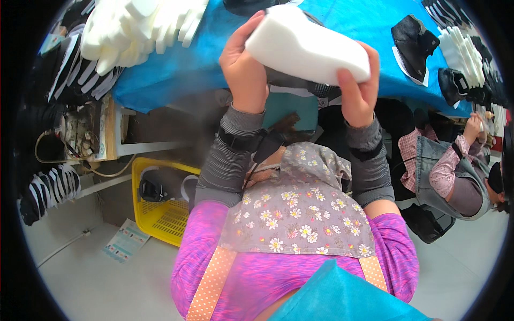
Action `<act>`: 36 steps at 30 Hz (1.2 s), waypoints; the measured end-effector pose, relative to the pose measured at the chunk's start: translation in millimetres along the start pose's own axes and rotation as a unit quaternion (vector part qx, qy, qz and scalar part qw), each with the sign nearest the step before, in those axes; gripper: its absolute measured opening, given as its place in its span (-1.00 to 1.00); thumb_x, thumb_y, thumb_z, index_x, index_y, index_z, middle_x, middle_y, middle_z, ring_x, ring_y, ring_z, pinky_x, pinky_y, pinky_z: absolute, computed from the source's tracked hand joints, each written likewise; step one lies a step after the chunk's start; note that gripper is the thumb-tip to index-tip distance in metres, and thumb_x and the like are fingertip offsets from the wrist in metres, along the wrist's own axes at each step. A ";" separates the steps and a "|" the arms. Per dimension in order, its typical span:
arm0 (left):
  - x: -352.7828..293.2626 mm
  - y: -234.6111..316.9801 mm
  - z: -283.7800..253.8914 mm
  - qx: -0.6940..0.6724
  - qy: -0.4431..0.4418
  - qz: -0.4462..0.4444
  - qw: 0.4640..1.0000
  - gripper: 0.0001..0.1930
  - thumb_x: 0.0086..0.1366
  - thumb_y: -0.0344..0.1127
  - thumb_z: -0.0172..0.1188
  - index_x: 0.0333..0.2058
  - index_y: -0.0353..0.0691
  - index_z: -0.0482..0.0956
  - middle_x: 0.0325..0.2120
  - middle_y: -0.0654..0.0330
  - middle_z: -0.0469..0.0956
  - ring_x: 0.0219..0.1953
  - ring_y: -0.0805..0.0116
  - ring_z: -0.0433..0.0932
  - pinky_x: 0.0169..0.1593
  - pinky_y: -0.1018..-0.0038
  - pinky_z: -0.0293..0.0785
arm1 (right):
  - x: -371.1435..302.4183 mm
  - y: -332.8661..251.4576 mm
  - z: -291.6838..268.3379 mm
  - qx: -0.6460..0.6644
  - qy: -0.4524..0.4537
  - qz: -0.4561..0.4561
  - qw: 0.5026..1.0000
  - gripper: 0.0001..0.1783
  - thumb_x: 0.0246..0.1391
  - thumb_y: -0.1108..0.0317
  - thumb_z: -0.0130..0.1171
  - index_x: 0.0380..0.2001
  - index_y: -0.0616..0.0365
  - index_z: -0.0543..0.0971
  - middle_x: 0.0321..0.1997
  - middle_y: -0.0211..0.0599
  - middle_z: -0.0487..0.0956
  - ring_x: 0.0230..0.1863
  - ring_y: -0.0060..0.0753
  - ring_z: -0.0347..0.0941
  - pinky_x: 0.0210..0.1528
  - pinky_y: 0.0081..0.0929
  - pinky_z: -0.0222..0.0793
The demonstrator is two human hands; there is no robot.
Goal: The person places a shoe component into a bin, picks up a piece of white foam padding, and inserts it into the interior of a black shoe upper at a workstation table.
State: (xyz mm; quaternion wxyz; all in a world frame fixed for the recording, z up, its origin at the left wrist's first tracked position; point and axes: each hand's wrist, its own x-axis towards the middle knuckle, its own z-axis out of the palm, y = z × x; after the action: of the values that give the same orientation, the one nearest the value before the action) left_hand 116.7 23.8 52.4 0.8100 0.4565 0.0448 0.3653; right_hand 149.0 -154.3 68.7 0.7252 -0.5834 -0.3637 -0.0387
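Up over the near edge of the table I hold a thick white shoe sole [308, 45], smooth and foam-like, turned broad side up. My left hand [243, 67] grips its left end, with the fingers partly hidden behind it. At the other end my right hand [360, 88] closes round it, thumb on the white face. Dark material [286, 79], perhaps a black shoe upper, shows from underneath along the sole's lower edge; most of it is hidden. A black shoe upper [411, 45] rests on the blue-covered table [209, 69] to the right.
White soles [144, 32] are heaped at the left, more [460, 56] at the far right. Black pieces with white edges fill a rack [53, 187] at left. A yellow basket [160, 222] stands below the table. A co-worker [455, 171] sits at the right.
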 end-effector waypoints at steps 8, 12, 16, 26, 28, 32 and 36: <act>-0.7 -34.9 -54.8 0.139 -0.086 0.043 0.986 -0.55 0.25 -0.56 0.07 0.15 -0.32 0.41 -0.01 0.16 0.51 -0.03 0.50 0.48 0.07 0.57 0.38 | 2.2 53.6 -5.3 -0.189 -0.055 -0.219 0.956 -0.48 -0.07 0.50 0.31 -0.03 0.22 0.34 -0.10 -0.06 0.48 -0.06 -0.16 0.49 -0.06 -0.39 0.43; 7.5 -23.3 -71.2 0.158 -0.189 0.008 0.969 -0.51 0.28 -0.52 0.13 0.20 -0.27 0.36 0.08 0.15 0.46 0.02 0.51 0.45 0.09 0.57 0.37 | -7.7 57.2 -11.5 -0.245 -0.098 -0.240 0.934 -0.41 -0.22 0.56 0.37 -0.06 0.17 0.37 -0.08 -0.05 0.49 -0.04 -0.06 0.53 -0.09 -0.31 0.51; 12.2 -25.8 -83.6 0.150 -0.226 0.003 0.962 -0.50 0.30 -0.39 0.20 0.21 -0.19 0.36 0.00 0.18 0.52 -0.02 0.51 0.48 0.06 0.60 0.41 | -10.2 62.4 -6.5 -0.283 -0.107 -0.227 0.926 -0.38 -0.30 0.57 0.40 -0.07 0.15 0.40 -0.07 -0.07 0.51 -0.03 -0.05 0.53 -0.08 -0.29 0.51; 10.0 -23.8 -81.0 0.118 -0.223 -0.011 0.968 -0.49 0.26 -0.51 0.17 0.20 -0.27 0.35 0.16 0.11 0.39 0.14 0.38 0.41 0.18 0.48 0.35 | -11.5 59.1 2.0 -0.322 -0.085 -0.226 0.915 -0.40 -0.31 0.55 0.42 -0.10 0.15 0.42 -0.05 -0.08 0.52 -0.02 -0.02 0.52 -0.05 -0.26 0.50; 9.3 -25.4 -80.6 0.116 -0.222 -0.013 0.968 -0.49 0.26 -0.52 0.18 0.20 -0.27 0.35 0.16 0.11 0.39 0.14 0.38 0.41 0.18 0.47 0.35 | -11.8 60.6 1.6 -0.326 -0.085 -0.226 0.914 -0.40 -0.31 0.55 0.42 -0.10 0.15 0.42 -0.05 -0.09 0.53 -0.02 -0.02 0.52 -0.05 -0.26 0.50; 9.8 -26.8 -79.6 0.118 -0.225 -0.011 0.967 -0.47 0.24 -0.54 0.19 0.20 -0.28 0.35 0.17 0.10 0.39 0.14 0.37 0.41 0.18 0.47 0.36 | -12.4 61.1 2.2 -0.325 -0.079 -0.221 0.916 -0.39 -0.33 0.54 0.43 -0.11 0.15 0.42 -0.06 -0.10 0.53 -0.01 -0.04 0.51 -0.04 -0.26 0.49; 9.3 -30.1 -80.8 0.130 -0.224 0.010 0.966 -0.45 0.24 -0.45 0.25 0.21 -0.26 0.34 0.14 0.13 0.42 0.11 0.41 0.44 0.17 0.50 0.38 | -14.1 64.0 3.6 -0.333 -0.077 -0.217 0.914 -0.39 -0.34 0.53 0.43 -0.11 0.15 0.44 -0.06 -0.11 0.53 -0.01 -0.05 0.51 -0.05 -0.27 0.49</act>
State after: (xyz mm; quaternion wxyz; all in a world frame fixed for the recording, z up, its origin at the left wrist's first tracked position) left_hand 107.3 77.3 -15.2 0.7296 0.6283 -0.0954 0.2525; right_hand 167.7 -136.1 8.5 0.4323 -0.6992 -0.5020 -0.2689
